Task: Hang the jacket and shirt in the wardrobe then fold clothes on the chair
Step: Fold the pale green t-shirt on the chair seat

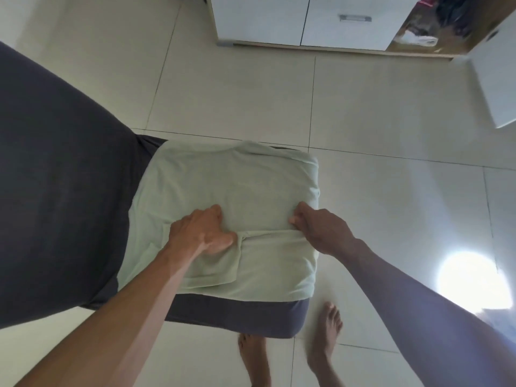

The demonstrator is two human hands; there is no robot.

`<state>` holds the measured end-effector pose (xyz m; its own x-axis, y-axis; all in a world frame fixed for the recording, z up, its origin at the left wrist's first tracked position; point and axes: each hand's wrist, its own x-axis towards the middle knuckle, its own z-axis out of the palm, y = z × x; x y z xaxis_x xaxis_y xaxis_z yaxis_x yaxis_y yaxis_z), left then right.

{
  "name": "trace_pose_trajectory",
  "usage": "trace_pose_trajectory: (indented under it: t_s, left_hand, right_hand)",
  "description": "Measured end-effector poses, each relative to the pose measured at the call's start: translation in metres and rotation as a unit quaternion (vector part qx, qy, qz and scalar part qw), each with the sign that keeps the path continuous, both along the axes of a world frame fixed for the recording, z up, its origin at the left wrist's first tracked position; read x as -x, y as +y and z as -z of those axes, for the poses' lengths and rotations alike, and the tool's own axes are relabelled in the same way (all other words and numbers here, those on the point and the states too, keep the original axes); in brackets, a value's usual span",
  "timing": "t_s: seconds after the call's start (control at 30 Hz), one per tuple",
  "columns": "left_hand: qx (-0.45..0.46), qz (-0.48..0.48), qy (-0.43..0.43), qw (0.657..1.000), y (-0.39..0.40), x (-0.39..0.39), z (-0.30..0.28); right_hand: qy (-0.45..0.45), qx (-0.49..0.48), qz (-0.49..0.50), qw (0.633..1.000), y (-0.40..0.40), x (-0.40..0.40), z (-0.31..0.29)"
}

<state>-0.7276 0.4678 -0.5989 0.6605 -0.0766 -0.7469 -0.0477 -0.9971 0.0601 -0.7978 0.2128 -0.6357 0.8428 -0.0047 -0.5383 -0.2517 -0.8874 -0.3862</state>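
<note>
A pale green garment (237,185) lies spread over the seat of a chair with a dark grey cover (240,317). Its near part is folded up into a band across the seat. My left hand (202,233) grips the left end of that folded edge, fingers curled into the cloth. My right hand (318,227) pinches the fold's right end near the seat's right side. The wardrobe (307,20) stands at the top of the view, with its right door (494,79) swung open and dark clothes inside.
The chair's dark backrest (55,191) fills the left side. Pale floor tiles (363,107) lie between chair and wardrobe. My bare feet (324,336) stand just in front of the seat. A bright glare spot (472,280) sits on the floor at right.
</note>
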Motion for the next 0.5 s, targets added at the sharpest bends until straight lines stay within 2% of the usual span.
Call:
trace_pose_trajectory:
  t_s: [0.1,0.17,0.23,0.3,0.37,0.43,0.5]
  left_hand:
    - [-0.044,0.013,0.006,0.999,-0.014,-0.014,-0.006]
    - [-0.008,-0.02,-0.057,0.998,-0.023,-0.019,-0.005]
    - [0.066,-0.035,-0.156,0.985,-0.043,-0.032,0.003]
    - [0.134,-0.006,-0.249,0.959,-0.065,-0.046,0.011]
    - [0.14,0.057,-0.313,0.938,-0.09,-0.067,0.02]
    - [0.115,0.113,-0.316,0.935,-0.106,-0.089,0.025]
    - [0.082,0.157,-0.283,0.943,-0.12,-0.115,0.026]
  right_hand:
    - [-0.032,0.001,0.064,0.997,-0.012,-0.006,0.008]
    - [-0.07,-0.024,0.142,0.987,-0.014,-0.017,0.008]
    - [-0.115,-0.055,0.182,0.975,-0.024,-0.04,0.007]
    - [-0.147,-0.06,0.161,0.974,-0.032,-0.063,0.003]
    - [-0.154,-0.063,0.118,0.979,-0.045,-0.086,0.005]
    - [-0.135,-0.072,0.07,0.986,-0.054,-0.104,0.011]
    - [-0.112,-0.08,0.039,0.99,-0.064,-0.124,0.018]
